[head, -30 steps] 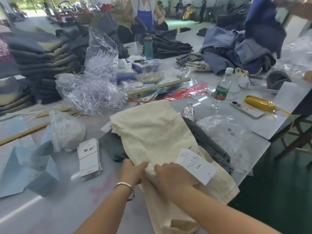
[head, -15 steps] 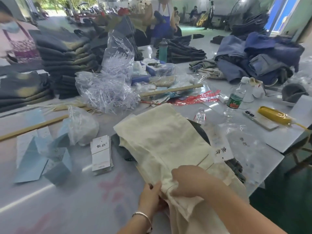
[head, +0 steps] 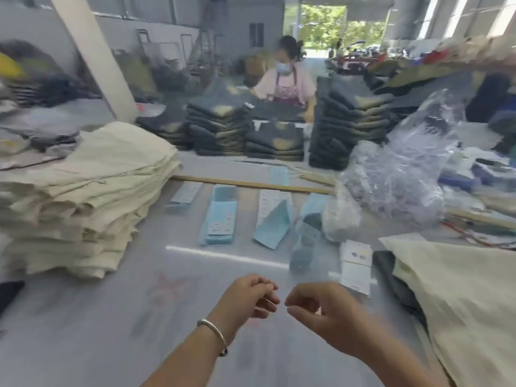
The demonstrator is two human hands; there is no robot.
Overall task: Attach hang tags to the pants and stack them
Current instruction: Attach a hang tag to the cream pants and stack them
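Cream pants (head: 460, 303) lie on the grey table at the right, over a dark pair (head: 391, 277). A small pile of white hang tags (head: 356, 263) sits just left of them. At the left stands a tall stack of folded cream pants (head: 92, 196). My left hand (head: 248, 298) and right hand (head: 318, 311) hover close together over the bare table (head: 111, 317) in front of me, away from the pants. Both have curled fingers, and the right thumb and forefinger meet. I see nothing held; the picture is blurred.
Blue label sheets (head: 220, 222) and a wooden stick (head: 251, 184) lie mid-table. A clear bag of plastic fasteners (head: 396, 177) bulges at the right. Stacks of dark pants (head: 217, 129) stand at the far edge, where a person (head: 284, 82) works.
Both hands have let go of the cream pants' waistband and now hover over bare table. My view has swung left, so the pants sit at the right and the cream stack appears.
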